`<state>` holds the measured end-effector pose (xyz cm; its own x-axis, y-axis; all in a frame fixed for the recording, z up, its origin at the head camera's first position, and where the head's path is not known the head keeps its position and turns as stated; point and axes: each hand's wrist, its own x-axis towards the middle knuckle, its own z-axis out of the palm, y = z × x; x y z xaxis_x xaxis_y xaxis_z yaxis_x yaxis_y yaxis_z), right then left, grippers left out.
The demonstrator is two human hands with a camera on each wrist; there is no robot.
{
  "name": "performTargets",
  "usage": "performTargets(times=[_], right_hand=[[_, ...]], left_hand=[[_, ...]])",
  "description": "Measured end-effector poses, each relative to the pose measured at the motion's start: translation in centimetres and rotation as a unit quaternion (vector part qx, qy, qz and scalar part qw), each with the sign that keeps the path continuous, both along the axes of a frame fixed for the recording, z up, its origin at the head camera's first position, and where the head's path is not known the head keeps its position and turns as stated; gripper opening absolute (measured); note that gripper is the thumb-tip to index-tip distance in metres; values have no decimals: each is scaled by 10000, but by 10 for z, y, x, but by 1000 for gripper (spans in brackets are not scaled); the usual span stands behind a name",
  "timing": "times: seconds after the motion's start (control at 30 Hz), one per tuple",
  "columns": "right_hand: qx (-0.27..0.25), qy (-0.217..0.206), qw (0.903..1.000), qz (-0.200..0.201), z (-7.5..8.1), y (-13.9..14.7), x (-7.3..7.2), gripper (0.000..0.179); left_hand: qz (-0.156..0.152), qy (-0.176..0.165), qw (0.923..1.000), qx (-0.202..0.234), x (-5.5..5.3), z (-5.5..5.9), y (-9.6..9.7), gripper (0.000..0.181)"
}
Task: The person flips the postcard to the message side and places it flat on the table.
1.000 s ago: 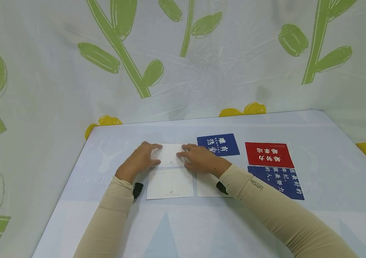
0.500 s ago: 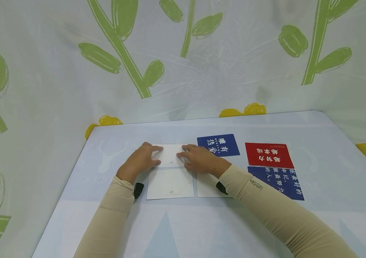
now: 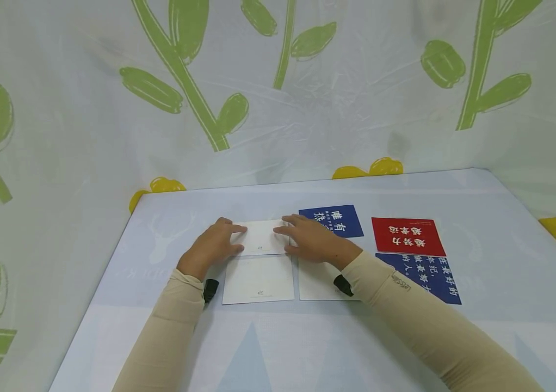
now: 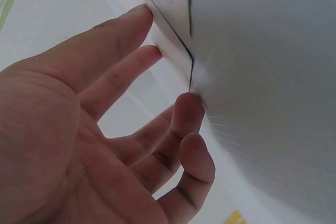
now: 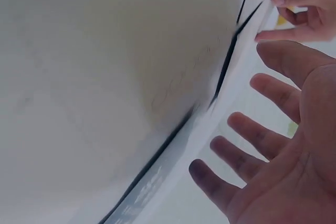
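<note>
White card (image 3: 259,239), one: flat on the desk (image 3: 327,348), left side, just beyond the near-left card (image 3: 258,277). Left hand (image 3: 211,244): thumb and fingers apart, at the white card's left edge, unmoved. Right hand (image 3: 313,239): fingers spread, gripping nothing; shifted slightly right since a moment ago, baring more of the white card. I cannot tell whether a fingertip touches it. I judge that the card now needs less steadying from that side. Further right: far blue card (image 3: 352,222), red card (image 3: 408,237), near blue card (image 3: 437,286).
</note>
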<state>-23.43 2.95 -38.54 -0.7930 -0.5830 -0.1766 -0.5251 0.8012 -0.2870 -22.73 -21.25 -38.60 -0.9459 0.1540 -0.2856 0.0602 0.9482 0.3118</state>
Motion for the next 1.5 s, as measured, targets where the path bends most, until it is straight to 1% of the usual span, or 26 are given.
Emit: performTargets(times=[0.2, 0.33, 0.47, 0.63, 0.77, 0.97, 1.2, 1.37, 1.5], right_hand=[[71, 103, 9995, -288, 0, 20, -4, 53], [100, 4, 9982, -598, 0, 33, -5, 58], [179, -32, 9966, -809, 0, 45, -5, 61], [283, -32, 9949, -966, -1, 57, -6, 64], [421, -85, 9934, -1061, -5, 65, -6, 65], [542, -287, 9912, -1176, -10, 75, -7, 66], [496, -377, 9905, -1223, -9, 86, -7, 70], [463, -414, 9912, -1167, -9, 89, -6, 68], [464, -454, 9902, -1234, -8, 89, -5, 67]], left_hand=[[-121, 64, 9999, 85, 2, 0, -2, 56], [-160, 75, 9998, 115, 2, 0, -2, 55], [-140, 70, 9998, 152, 3, 0, -2, 54], [-108, 35, 9998, 149, 4, 1, -2, 55], [-121, 31, 9998, 163, 4, 0, -1, 55], [-130, 36, 9997, 199, 3, -2, -1, 55], [-154, 30, 9997, 185, 1, -2, -3, 54], [-144, 29, 9997, 208, 1, -1, -3, 54], [-184, 51, 9995, 235, 1, -1, -4, 54]])
